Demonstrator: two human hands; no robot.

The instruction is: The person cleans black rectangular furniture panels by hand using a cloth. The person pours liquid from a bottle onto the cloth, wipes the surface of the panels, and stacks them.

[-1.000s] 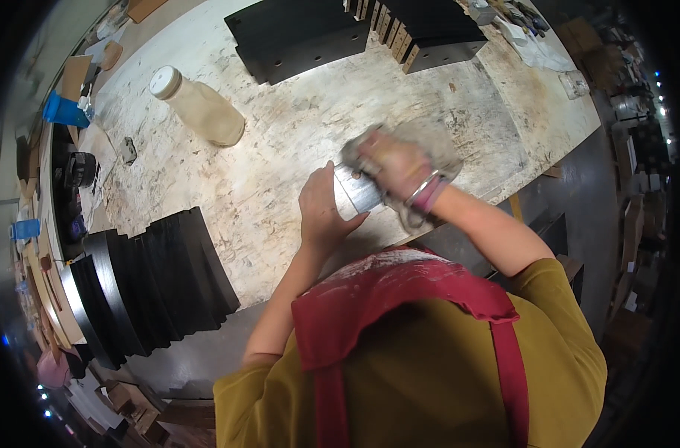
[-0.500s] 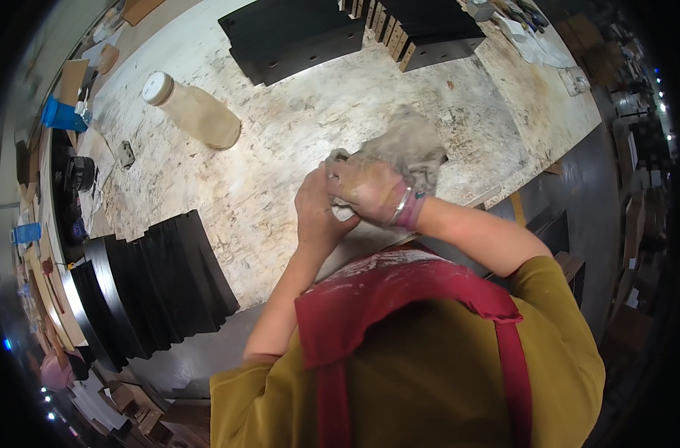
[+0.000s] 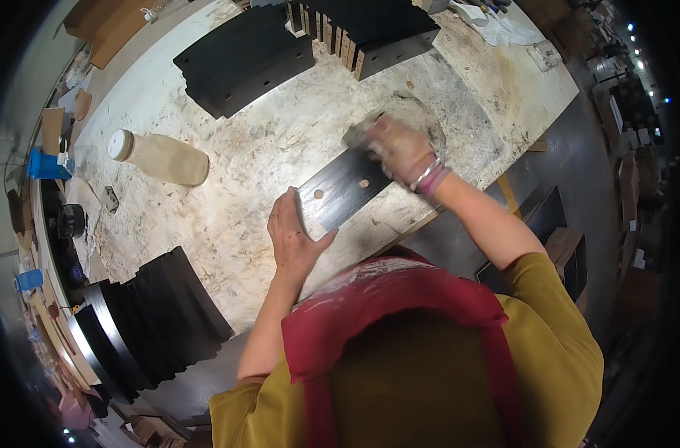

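Note:
A black board (image 3: 343, 187) with two round holes lies flat on the worktable, slanting up to the right. At its near left end my left hand (image 3: 289, 233) rests with thumb and fingers spread, bracing the end. My right hand (image 3: 405, 153), smeared by motion and with a bracelet and a pink band at its wrist, is closed on a grey rag (image 3: 361, 133) pressed on the board's far part. More grey cloth (image 3: 427, 119) bunches behind that hand; I cannot tell whether it is the same piece.
Black boards stand stacked at the left (image 3: 160, 313), with further black stacks at the back (image 3: 246, 60) and back right (image 3: 392, 33). A cloudy jar (image 3: 168, 159) with a white lid lies left of centre. White cloth (image 3: 497, 28) lies at the far right. The table's edge (image 3: 497, 175) runs along the right.
My hands, together over the cloth before, are now apart. The right one has moved right with the rag, and the black board shows between them. The whole view has shifted slightly.

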